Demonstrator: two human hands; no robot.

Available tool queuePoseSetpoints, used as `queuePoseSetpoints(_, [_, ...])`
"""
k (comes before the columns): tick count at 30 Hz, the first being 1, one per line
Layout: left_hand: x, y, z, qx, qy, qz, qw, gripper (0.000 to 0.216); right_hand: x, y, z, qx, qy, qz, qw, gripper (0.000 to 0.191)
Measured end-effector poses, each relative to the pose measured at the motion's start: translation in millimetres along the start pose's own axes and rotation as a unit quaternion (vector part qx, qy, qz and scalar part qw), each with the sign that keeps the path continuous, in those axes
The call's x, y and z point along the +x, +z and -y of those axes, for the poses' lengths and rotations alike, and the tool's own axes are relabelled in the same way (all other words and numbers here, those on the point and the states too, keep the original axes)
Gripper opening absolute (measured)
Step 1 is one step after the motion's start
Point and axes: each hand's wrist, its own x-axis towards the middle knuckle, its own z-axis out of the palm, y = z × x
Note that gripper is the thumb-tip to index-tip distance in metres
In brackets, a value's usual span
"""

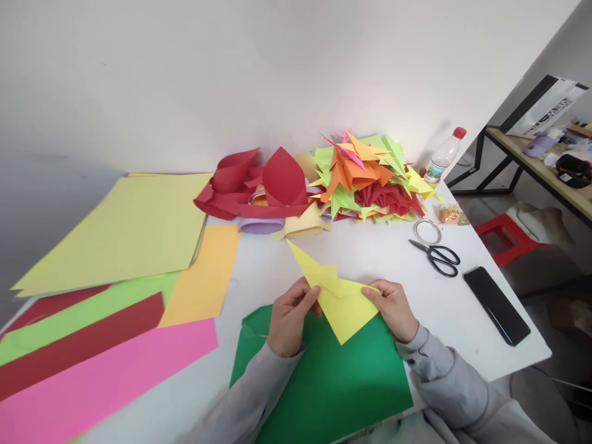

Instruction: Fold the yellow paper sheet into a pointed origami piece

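A partly folded yellow paper (340, 296) with a long pointed tip is held between both hands above a green sheet (333, 376) on the white table (383, 256). My left hand (289, 317) pinches its left edge with closed fingers. My right hand (393, 308) grips its right corner, thumb on top. Both sleeves are grey.
Large coloured sheets (120, 234) in yellow, orange, green, red and pink lie at the left. A heap of folded paper shapes (361, 176) and curled red paper (259, 185) sits at the back. Scissors (437, 256), a tape ring (427, 232), a phone (496, 304) and a bottle (443, 157) are at the right.
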Motion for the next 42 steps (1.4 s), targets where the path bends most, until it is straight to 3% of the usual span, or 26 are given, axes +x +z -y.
queuePoseSetpoints(15, [-2.1, 8.4, -11.7, -0.037, -0.004, -0.010, 0.999, 0.026, -0.5, 0.5, 1.8, 0.010, -0.017, -0.021, 1.000, 0.030])
queuePoseSetpoints(29, [-6.4, 13.0, -11.8, 0.018, -0.035, 0.133, 0.990, 0.035, 1.0, -3.9, 1.0, -0.003, -0.045, -0.092, 0.995, 0.032])
queuePoseSetpoints(33, [-5.5, 12.0, -10.0, -0.011, -0.070, 0.118, 0.991, 0.031, 0.4, -3.8, 2.1, 0.028, -0.014, -0.056, 0.998, 0.032])
queuePoseSetpoints(38, [-2.2, 10.7, -13.3, -0.097, -0.169, 0.054, 0.979, 0.039, -1.8, -3.5, 5.4, 0.062, 0.039, 0.020, 0.997, 0.031])
queuePoseSetpoints(42, [-0.8, 9.7, -16.0, -0.118, -0.194, 0.063, 0.972, 0.031, -0.7, -5.5, 7.4, 0.094, 0.048, 0.031, 0.994, 0.033])
